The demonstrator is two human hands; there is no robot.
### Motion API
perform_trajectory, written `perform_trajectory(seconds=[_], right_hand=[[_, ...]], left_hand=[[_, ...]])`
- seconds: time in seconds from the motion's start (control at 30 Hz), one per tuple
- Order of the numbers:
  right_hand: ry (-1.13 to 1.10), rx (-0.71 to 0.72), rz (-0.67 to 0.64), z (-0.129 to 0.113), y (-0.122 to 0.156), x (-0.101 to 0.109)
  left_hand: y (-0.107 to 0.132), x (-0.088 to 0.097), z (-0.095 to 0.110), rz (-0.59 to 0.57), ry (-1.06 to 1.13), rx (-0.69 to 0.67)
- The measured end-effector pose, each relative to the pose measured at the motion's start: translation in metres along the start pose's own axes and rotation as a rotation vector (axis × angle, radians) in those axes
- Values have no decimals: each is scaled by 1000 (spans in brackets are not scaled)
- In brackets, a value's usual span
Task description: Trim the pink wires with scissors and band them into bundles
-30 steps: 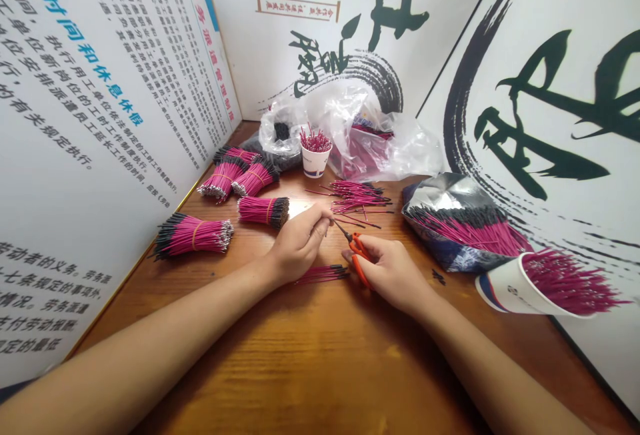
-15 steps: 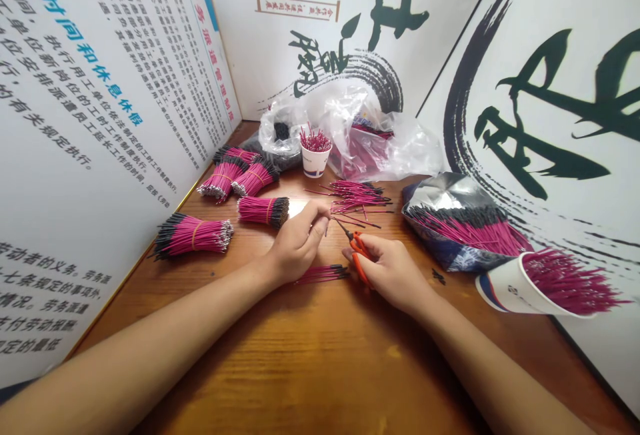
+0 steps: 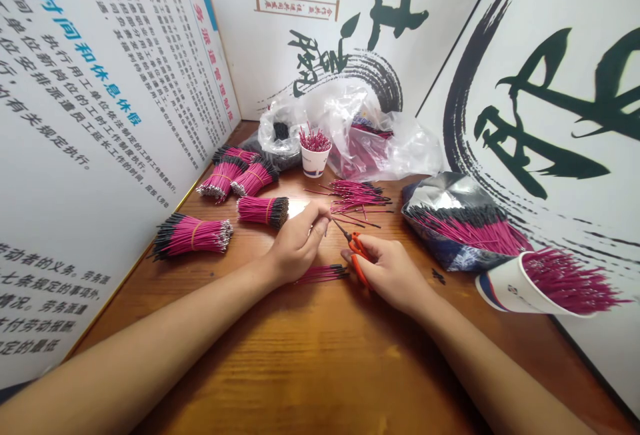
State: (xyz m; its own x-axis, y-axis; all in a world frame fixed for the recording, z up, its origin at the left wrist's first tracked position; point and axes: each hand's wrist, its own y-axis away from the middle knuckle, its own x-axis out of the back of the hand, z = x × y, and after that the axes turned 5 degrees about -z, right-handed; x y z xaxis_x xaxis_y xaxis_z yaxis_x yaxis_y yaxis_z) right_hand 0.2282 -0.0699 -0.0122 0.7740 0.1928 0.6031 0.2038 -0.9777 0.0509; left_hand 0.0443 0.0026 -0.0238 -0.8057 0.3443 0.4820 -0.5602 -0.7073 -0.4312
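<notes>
My left hand point(image 3: 299, 241) is closed in a pinch on a thin pink wire at mid-table, its fingertips close to the scissor tips. My right hand point(image 3: 393, 273) grips small orange-handled scissors point(image 3: 356, 248), whose blades point up-left toward the left fingers. A small flat row of pink wires with black ends point(image 3: 323, 274) lies on the wooden table point(image 3: 320, 368) between and just below the two hands. Loose pink wires point(image 3: 356, 196) are scattered just beyond the hands.
Several banded pink wire bundles point(image 3: 194, 234) lie along the left panel. An upright paper cup of wires point(image 3: 315, 152) stands before clear plastic bags point(image 3: 360, 131). A foil bag of wires point(image 3: 460, 221) and a tipped paper cup point(image 3: 520, 285) sit at the right. Printed panels wall the table.
Both hands stay nearly in place; the left fingers and scissor tips shift only slightly against each other.
</notes>
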Motion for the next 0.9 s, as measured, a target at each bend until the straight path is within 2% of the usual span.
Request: perform_trajectory(seconds=[0.53,0.9], right_hand=[[-51,-3,9,1,-1,0],[15,7,1,-2,-2,1]], left_hand=[[1,0,0,-2,21,-10],[0,0,0,2,21,-15]])
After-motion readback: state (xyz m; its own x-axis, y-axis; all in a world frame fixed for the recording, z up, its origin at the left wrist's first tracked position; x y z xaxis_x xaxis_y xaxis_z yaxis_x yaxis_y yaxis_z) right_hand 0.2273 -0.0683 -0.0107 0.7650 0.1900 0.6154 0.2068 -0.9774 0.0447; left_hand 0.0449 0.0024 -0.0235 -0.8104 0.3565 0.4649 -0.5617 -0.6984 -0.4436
